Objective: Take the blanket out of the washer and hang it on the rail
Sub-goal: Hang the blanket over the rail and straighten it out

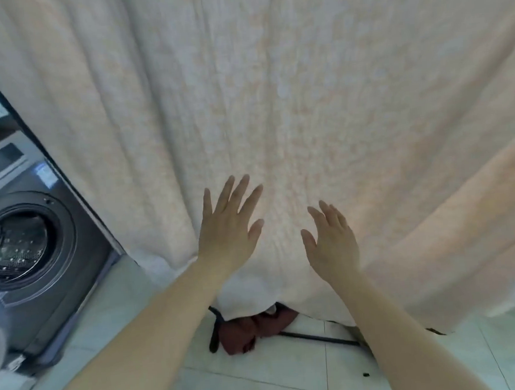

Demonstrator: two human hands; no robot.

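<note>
A large pale peach fleece blanket (289,95) hangs in front of me like a curtain and fills most of the view. The rail is hidden above the frame. My left hand (228,224) is open with fingers spread, its palm toward the blanket's lower middle. To its right, my right hand (332,241) is also open, close to the cloth. Neither hand grips the fabric. The grey front-loading washer (33,228) stands at the left with its drum open and nothing visible inside.
Dark rack feet (318,338) and a dark red cloth (247,332) lie on the white tiled floor (263,383) under the blanket's lower edge. A dark door frame (49,154) runs between washer and blanket.
</note>
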